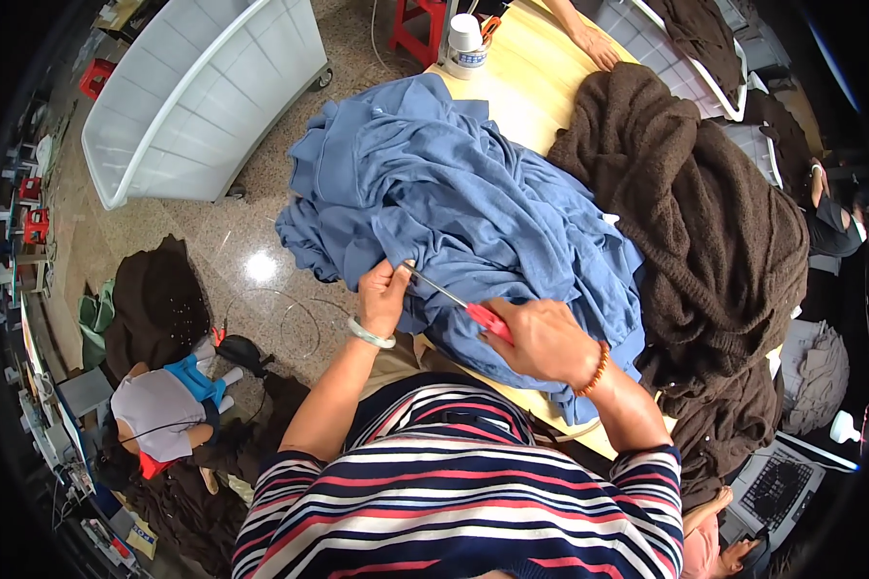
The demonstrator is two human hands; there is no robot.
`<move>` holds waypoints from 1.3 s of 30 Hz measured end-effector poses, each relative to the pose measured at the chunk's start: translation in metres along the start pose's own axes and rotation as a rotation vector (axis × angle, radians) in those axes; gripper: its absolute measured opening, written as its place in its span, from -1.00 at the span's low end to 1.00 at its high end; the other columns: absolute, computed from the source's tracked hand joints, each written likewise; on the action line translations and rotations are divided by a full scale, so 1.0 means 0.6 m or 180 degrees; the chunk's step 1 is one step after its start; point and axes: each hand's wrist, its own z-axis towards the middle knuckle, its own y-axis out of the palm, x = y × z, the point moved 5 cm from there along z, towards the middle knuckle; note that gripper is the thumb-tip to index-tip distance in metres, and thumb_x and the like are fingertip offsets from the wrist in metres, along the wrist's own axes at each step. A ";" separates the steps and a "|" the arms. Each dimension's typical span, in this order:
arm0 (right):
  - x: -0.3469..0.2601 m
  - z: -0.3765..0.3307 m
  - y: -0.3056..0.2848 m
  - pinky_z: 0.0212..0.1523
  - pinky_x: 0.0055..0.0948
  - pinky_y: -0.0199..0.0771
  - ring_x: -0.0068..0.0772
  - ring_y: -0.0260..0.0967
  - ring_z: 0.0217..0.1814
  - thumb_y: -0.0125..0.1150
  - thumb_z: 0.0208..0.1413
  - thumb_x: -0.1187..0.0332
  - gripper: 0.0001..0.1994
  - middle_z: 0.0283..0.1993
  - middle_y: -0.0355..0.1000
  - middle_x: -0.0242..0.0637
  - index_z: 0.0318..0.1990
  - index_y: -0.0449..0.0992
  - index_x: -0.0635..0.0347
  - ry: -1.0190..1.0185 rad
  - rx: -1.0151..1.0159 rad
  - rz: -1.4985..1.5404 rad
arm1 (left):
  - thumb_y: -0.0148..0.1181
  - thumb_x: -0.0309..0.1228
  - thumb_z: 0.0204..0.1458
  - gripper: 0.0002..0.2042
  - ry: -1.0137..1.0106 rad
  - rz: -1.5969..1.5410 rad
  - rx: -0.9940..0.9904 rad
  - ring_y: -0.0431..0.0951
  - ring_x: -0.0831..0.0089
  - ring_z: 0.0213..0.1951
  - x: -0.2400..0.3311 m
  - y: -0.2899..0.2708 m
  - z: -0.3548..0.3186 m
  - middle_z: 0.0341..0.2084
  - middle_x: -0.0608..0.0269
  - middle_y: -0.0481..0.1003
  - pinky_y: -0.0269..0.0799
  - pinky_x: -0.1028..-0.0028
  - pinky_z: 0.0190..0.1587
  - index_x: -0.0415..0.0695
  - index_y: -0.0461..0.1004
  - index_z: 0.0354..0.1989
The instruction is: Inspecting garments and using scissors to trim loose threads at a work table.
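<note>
A heap of blue fabric (454, 183), apparently garments, is spread over the pale wooden table (526, 48) in front of me. My right hand (546, 338) is wrapped round the red handle of a tool with a long, thin metal shaft (439, 289); its exact kind is unclear. The shaft slants up and left to my left hand (384, 297), whose thumb and fingers pinch blue fabric right at the tip. To the right of the blue heap lies a big pile of dark brown knit fabric (690, 203).
At the table's far side are a white container (466, 56) and another person's hand (597, 46). A large white wheeled bin (203, 106) stands far left. Brown fabric (154, 304) and a seated person (164, 420) are at the left. Red stools (418, 34) stand about.
</note>
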 end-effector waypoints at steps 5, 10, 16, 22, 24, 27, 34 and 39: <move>0.005 0.005 -0.015 -0.49 -0.03 0.44 0.10 0.48 -0.49 0.14 0.13 0.16 -0.73 -0.57 0.45 0.00 -0.21 0.44 0.19 -0.0066 -0.0077 -0.0231 | 0.17 -0.48 0.10 -0.90 0.1407 0.2168 -0.0179 0.53 0.16 -0.45 0.062 0.026 -0.012 -0.44 0.04 0.54 0.40 0.35 -0.38 -0.25 0.52 -0.30; 0.026 -0.051 0.015 -0.41 0.03 0.45 0.15 0.48 -0.45 0.14 0.13 0.11 -0.68 -0.56 0.46 0.03 -0.13 0.45 0.17 -0.0023 -0.0877 -0.0050 | 0.26 -0.60 -0.05 -0.91 0.2113 0.2517 -0.0341 0.56 -0.02 -0.32 0.062 0.027 -0.033 -0.37 -0.01 0.56 0.47 0.23 -0.26 -0.26 0.59 -0.34; 0.015 -0.052 0.061 -0.33 -0.03 0.47 0.06 0.51 -0.31 0.07 0.12 0.22 -0.69 -0.39 0.52 -0.02 -0.05 0.44 0.19 -0.0187 -0.0721 -0.0014 | 0.29 -0.45 -0.11 -0.77 0.3452 0.2710 -0.0883 0.59 0.12 -0.16 0.209 0.133 -0.090 -0.20 0.11 0.58 0.45 0.13 0.02 -0.15 0.61 -0.22; 0.104 -0.067 0.052 0.05 -0.13 0.40 -0.10 0.43 0.05 0.10 0.10 0.25 -0.61 -0.05 0.48 -0.04 0.07 0.41 0.18 -0.1120 0.0707 -0.0471 | 0.10 -0.33 -0.11 -0.77 0.4412 0.1808 -0.2021 0.48 0.28 -0.11 0.341 0.344 -0.127 -0.24 0.35 0.46 0.40 0.18 -0.04 -0.02 0.53 -0.24; 0.174 -0.070 -0.025 0.02 -0.15 0.42 -0.07 0.44 0.03 0.12 0.09 0.26 -0.61 -0.08 0.49 0.00 0.07 0.42 0.18 -0.1048 0.0906 -0.0465 | 0.11 -0.34 -0.16 -0.80 0.4640 0.1702 -0.2506 0.48 0.34 -0.17 0.344 0.406 -0.115 -0.32 0.42 0.43 0.43 0.24 -0.12 0.01 0.52 -0.31; 0.240 -0.059 -0.105 -0.01 -0.17 0.44 -0.03 0.45 0.00 0.15 0.08 0.27 -0.61 -0.12 0.49 0.04 0.06 0.42 0.18 -0.1091 0.1156 -0.0407 | 0.12 -0.38 -0.06 -0.83 0.4747 0.1896 -0.2184 0.54 0.30 -0.22 0.351 0.415 -0.041 -0.29 0.27 0.53 0.46 0.22 -0.10 -0.04 0.55 -0.28; 0.277 0.112 -0.245 -0.21 -0.02 0.42 0.25 0.42 -0.22 0.17 0.01 0.33 -0.66 -0.34 0.46 0.18 -0.03 0.39 0.20 0.0576 0.1812 0.0052 | 0.24 -0.20 0.05 -0.76 0.4033 0.2425 -0.1344 0.46 0.07 -0.43 0.390 0.441 0.290 -0.58 0.05 0.45 0.38 0.20 -0.35 -0.11 0.54 -0.49; 0.361 0.118 -0.189 -0.08 -0.03 0.41 0.24 0.42 -0.09 0.17 0.06 0.29 -0.51 -0.22 0.47 0.18 0.17 0.30 0.14 0.1212 0.1758 0.0021 | 0.21 -0.03 -0.01 -0.39 0.2790 0.3562 -0.1458 0.27 -0.08 0.15 0.275 0.308 0.387 0.08 -0.09 0.31 0.21 0.02 0.17 -0.03 0.32 0.21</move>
